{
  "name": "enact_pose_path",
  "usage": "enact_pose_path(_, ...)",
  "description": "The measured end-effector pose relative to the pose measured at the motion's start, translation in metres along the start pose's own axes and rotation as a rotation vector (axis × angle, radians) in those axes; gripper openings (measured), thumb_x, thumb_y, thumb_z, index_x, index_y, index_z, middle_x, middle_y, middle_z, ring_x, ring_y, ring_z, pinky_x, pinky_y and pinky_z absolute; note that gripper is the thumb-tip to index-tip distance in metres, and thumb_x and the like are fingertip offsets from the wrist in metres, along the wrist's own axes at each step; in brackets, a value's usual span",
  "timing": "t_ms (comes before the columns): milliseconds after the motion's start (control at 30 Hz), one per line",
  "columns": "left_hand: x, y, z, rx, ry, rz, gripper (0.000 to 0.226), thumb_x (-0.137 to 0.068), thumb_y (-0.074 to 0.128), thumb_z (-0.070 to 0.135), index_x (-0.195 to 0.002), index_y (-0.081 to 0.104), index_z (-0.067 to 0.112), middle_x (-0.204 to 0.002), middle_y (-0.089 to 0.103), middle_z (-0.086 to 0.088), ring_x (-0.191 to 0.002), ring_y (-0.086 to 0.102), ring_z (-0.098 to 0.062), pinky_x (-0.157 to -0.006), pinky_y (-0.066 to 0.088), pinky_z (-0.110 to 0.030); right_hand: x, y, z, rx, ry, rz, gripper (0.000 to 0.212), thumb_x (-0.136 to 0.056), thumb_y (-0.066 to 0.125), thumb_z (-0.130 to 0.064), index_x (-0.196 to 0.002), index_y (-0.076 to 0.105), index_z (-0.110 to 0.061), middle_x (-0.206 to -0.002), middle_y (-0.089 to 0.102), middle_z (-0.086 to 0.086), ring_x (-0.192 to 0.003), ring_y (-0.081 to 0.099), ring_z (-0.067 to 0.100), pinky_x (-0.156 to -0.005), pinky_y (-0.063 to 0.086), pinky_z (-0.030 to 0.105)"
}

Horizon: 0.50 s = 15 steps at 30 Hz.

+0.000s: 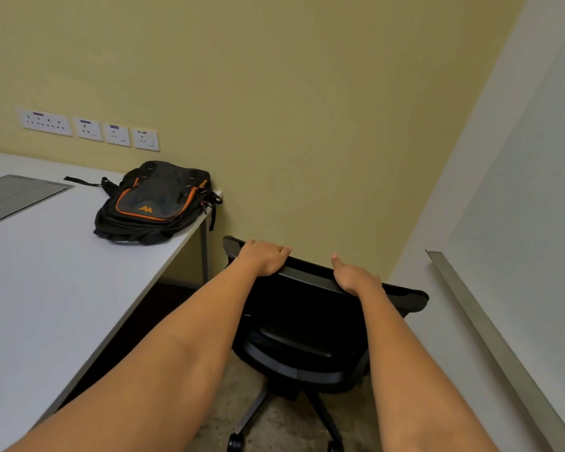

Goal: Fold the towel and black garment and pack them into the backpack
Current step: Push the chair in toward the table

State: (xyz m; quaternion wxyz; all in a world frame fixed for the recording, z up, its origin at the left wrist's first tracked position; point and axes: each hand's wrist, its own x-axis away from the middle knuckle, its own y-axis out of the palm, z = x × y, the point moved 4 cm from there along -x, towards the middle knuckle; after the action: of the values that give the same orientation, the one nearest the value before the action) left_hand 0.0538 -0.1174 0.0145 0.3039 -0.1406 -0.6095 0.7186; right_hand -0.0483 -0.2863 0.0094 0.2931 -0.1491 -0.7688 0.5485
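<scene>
Top edge of chair back [310,277] gripped by left hand [264,258] and right hand [356,279]; backpack [157,202] laid on desk [46,272] forward-left, nearer left hand.

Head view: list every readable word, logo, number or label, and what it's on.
"M" or "W", cannot tell which: orange zigzag logo on the front pocket of the backpack.
Too blurred to read: orange lettering on the backpack's side.
Too small to read: purple labels on the wall sockets.
No text visible: office chair.
</scene>
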Motion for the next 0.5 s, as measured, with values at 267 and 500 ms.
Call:
enact_pose_path(267,0.006,0.007,0.01,-0.08,-0.088,-0.034,0.059,-0.098,0.007,0.053,-0.141,0.04,0.031,-0.146,0.044,-0.004,-0.135,0.038,-0.025,-0.112,0.019,-0.043,-0.005,0.005,0.011,0.041,0.032,-0.021,0.068,-0.098,0.008,-0.054,-0.142,0.041,-0.013,-0.151,0.035,0.009,-0.138,0.032,0.027,-0.114,0.013,0.039)
enact_pose_path(500,0.013,0.003,0.04,-0.157,-0.22,-0.08,0.055,-0.096,0.026,0.047,-0.134,0.048,0.014,-0.139,0.049,-0.01,-0.125,0.047,-0.03,-0.098,0.034,-0.038,0.003,0.0,0.026,0.092,0.027,-0.028,0.064,-0.098,0.014,-0.055,-0.141,0.043,-0.018,-0.15,0.038,0.006,-0.135,0.038,0.025,-0.109,0.022,0.036)
